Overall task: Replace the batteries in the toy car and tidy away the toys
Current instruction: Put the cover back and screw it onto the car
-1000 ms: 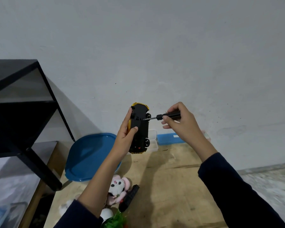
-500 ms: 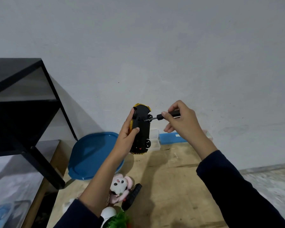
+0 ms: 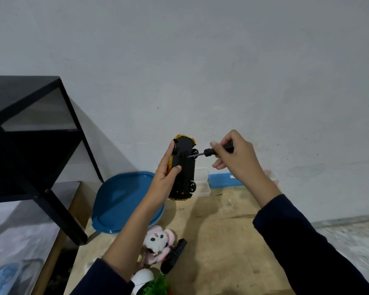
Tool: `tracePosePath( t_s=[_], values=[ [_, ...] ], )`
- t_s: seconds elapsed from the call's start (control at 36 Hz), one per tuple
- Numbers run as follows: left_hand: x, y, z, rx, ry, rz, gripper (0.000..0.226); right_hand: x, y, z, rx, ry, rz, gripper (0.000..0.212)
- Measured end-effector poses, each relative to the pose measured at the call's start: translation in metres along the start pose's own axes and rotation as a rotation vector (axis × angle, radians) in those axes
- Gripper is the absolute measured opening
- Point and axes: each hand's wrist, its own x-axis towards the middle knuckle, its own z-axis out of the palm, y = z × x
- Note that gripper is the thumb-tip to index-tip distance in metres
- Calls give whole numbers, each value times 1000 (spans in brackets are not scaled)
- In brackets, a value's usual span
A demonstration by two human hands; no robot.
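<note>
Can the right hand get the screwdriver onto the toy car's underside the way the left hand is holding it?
Likely yes. The left hand grips the toy car by its sides, underside turned toward the right hand; the screwdriver tip seems to touch it, with the thumb lower down, clear.

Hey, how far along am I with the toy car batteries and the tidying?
Early on. Done: the toy car is up off the table, underside facing you. In hand: your left hand grips it while your right hand holds the screwdriver, tip at the underside. Left: no batteries in sight, and the plush rabbit and black object lie on the table.
</note>
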Motion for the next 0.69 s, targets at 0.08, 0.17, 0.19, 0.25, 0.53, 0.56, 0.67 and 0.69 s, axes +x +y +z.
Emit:
tracePosePath(
  t_s=[0.08, 0.17, 0.19, 0.25, 0.53, 0.56, 0.67, 0.69],
  values=[
    [4, 0, -8, 1, 17, 10, 63, 5, -4, 6, -47, -10, -78, 19],
    [3, -3, -6, 5, 5, -1, 64, 5, -3, 4, -91, -42, -110, 16],
    [2, -4, -4, 3, 5, -3, 64, 5, -3, 3, -89, -34, -97, 17],
    [1, -5, -3, -3, 7, -2, 64, 5, -5, 3, -35, -37, -55, 23],
    [-1, -5, -3, 12, 3, -12, 63, 3, -6, 1, -2, -55, -66, 23],
    [0, -5, -3, 16, 2, -12, 63, 3, -6, 0, -18, -77, -83, 21],
    [1, -4, -1, 27, -7, -20, 63, 4, -7, -4, -52, -98, -56, 19],
    [1, -4, 0, 34, -10, -15, 63, 4, -7, -4, -35, -78, -41, 19]
  ],
)
